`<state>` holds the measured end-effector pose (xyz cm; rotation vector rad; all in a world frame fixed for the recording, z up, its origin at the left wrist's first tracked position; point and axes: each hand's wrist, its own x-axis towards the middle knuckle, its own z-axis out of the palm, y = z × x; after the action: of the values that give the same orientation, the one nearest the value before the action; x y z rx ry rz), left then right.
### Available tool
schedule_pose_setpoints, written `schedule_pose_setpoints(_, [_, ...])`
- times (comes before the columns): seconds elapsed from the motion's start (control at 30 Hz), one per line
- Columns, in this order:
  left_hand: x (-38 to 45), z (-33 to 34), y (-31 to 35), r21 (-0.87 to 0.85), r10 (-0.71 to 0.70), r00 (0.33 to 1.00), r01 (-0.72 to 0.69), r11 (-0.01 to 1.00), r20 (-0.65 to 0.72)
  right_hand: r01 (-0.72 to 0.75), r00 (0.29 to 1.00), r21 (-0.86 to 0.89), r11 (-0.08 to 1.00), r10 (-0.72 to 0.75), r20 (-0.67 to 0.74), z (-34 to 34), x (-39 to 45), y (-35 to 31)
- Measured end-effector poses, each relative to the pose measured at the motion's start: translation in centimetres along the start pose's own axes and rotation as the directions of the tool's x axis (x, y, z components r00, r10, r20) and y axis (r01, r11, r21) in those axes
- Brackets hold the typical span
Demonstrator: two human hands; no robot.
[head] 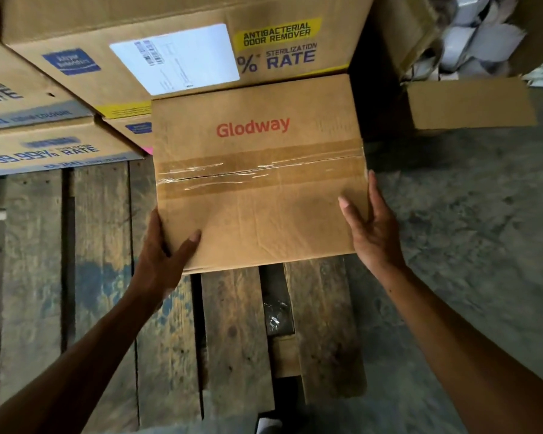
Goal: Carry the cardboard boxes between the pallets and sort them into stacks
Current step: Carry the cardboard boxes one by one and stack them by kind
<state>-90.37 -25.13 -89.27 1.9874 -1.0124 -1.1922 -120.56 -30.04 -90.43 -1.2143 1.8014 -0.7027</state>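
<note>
A brown cardboard box (257, 195) printed "Glodway" and taped across its top sits in the middle of the view, above the wooden pallet (101, 277). Its far edge meets a stack of larger boxes (176, 57) printed "ANTIBACTERIAL ODOR REMOVER". My left hand (166, 255) grips the box's near left corner, thumb on top and fingers hidden round the side. My right hand (370, 227) presses flat against the right side, fingers straight and thumb lying on the top. Whether the box rests on the pallet or hangs just above it, I cannot tell.
More printed boxes (44, 145) lie on the pallet at the left. An open carton flap (470, 104) sticks out at the upper right, with white packages (477, 36) behind it. Grey concrete floor (470, 230) runs along the pallet's right side.
</note>
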Motion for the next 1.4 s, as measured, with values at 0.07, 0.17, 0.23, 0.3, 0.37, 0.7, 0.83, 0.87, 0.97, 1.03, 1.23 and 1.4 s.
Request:
schedule_pose_setpoints(0.07, [-0.2,0.1,-0.2,0.001,-0.004,1.0,0.004,1.0,-0.002,0.013,1.0,-0.004,1.0,-0.013,0.016,-0.2,0.4,-0.1])
schedule_pose_setpoints(0.17, [-0.4,0.0,-0.2,0.027,-0.021,1.0,0.02,0.999,0.016,0.025,0.999,-0.007,1.0,-0.025,0.031,-0.5,1.1,-0.3])
schedule_pose_setpoints(0.23, [-0.2,-0.3,-0.1,0.041,-0.023,0.999,0.022,0.999,0.041,0.017,0.999,-0.001,1.0,-0.017,0.05,-0.7,1.2,-0.4])
schedule_pose_setpoints(0.3, [0.0,-0.4,-0.2,0.06,-0.027,0.997,0.023,0.998,0.07,0.002,0.998,-0.007,1.0,-0.001,0.055,-0.7,1.1,-0.2])
schedule_pose_setpoints(0.37, [0.1,-0.5,-0.2,0.073,-0.04,0.995,0.034,0.997,0.086,-0.015,0.998,-0.035,0.999,0.017,0.054,-0.7,1.1,0.0])
schedule_pose_setpoints(0.7, [0.2,-2.4,3.3,0.353,-0.052,0.984,-0.011,0.936,0.168,-0.046,0.999,-0.427,0.903,0.04,-0.023,-0.2,-1.4,-3.2])
schedule_pose_setpoints(0.83, [-5.4,-5.7,4.4,0.514,-0.016,0.986,-0.071,0.855,0.163,0.097,0.994,-0.564,0.82,-0.052,0.096,1.9,-8.7,-7.2])
schedule_pose_setpoints(0.87, [-6.9,-7.3,4.4,0.547,0.009,0.985,-0.104,0.831,0.172,0.136,0.987,-0.591,0.795,-0.061,0.146,2.8,-10.8,-8.5])
schedule_pose_setpoints(0.97, [-12.9,-15.3,5.3,0.549,0.074,0.986,-0.144,0.823,0.147,0.295,0.941,-0.621,0.726,-0.11,0.319,6.1,-19.2,-14.6])
schedule_pose_setpoints(1.03, [-18.0,-21.1,6.2,0.528,0.094,0.989,-0.138,0.838,0.11,0.402,0.901,-0.625,0.669,-0.168,0.4,7.8,-25.5,-19.5])
schedule_pose_setpoints(1.23, [-36.6,-42.6,6.5,0.549,0.202,0.975,-0.117,0.827,-0.096,0.602,0.791,-0.567,0.562,-0.324,0.518,13.8,-46.7,-37.6])
schedule_pose_setpoints(1.4, [-47.4,-59.7,7.4,0.527,0.242,0.931,-0.066,0.847,-0.273,0.769,0.631,-0.458,0.447,-0.411,0.658,18.8,-60.9,-52.6])
